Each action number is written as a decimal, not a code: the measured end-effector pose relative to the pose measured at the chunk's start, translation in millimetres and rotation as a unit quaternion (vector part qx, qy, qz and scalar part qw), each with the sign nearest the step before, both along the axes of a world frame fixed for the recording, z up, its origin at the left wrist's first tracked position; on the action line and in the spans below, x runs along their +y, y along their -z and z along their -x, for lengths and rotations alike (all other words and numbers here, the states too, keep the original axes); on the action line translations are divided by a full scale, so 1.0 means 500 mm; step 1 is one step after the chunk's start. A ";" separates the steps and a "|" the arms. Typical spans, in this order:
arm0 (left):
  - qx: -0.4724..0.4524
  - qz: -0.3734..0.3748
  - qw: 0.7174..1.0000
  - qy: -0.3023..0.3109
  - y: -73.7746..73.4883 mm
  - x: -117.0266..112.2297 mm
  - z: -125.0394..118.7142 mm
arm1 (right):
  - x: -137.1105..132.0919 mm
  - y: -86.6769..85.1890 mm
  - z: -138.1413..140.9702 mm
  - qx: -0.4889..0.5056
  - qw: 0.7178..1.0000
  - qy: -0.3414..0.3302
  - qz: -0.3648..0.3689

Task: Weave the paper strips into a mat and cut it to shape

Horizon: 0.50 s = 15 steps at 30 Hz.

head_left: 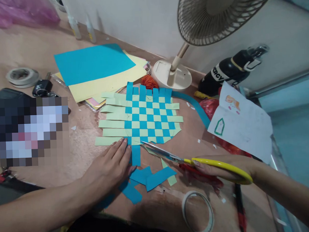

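Observation:
A woven mat [144, 117] of blue and pale green paper strips lies on the brown table. My left hand [111, 166] rests flat on its near left corner, fingers stretched out, pressing the strips down. My right hand [229, 169] grips yellow-handled scissors [186, 159]. Their open blades reach the mat's near edge at a blue strip [136, 154]. Cut-off blue and green strip pieces [151, 178] lie just in front of the mat.
Blue and yellow paper sheets [97, 69] lie stacked behind the mat. A fan base [172, 74], a black bottle [231, 71], a child's drawing [242, 123], tape rolls [198, 212] [22, 76], glue bottles [75, 25] and a red pen [241, 211] surround the work.

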<state>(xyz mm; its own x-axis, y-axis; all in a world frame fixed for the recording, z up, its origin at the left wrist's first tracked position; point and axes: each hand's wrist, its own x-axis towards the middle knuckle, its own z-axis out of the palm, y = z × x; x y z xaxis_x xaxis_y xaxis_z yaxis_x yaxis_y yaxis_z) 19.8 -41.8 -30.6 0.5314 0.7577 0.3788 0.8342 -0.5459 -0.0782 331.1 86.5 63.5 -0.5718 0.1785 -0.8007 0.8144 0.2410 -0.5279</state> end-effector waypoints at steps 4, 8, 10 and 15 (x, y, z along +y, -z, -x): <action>-0.005 -0.004 1.000 0.006 0.000 0.002 0.000 | 0.001 0.004 0.015 -0.023 0.998 0.006 0.060; -0.002 -0.003 1.000 0.008 0.001 0.001 0.001 | 0.003 0.006 0.023 -0.019 0.999 0.002 0.037; 0.005 -0.001 1.000 0.006 0.002 0.000 0.001 | 0.005 0.007 0.025 -0.015 0.998 0.016 0.057; 0.009 -0.002 1.000 -0.006 0.009 -0.004 0.000 | 0.007 0.013 0.028 -0.023 0.992 0.065 0.108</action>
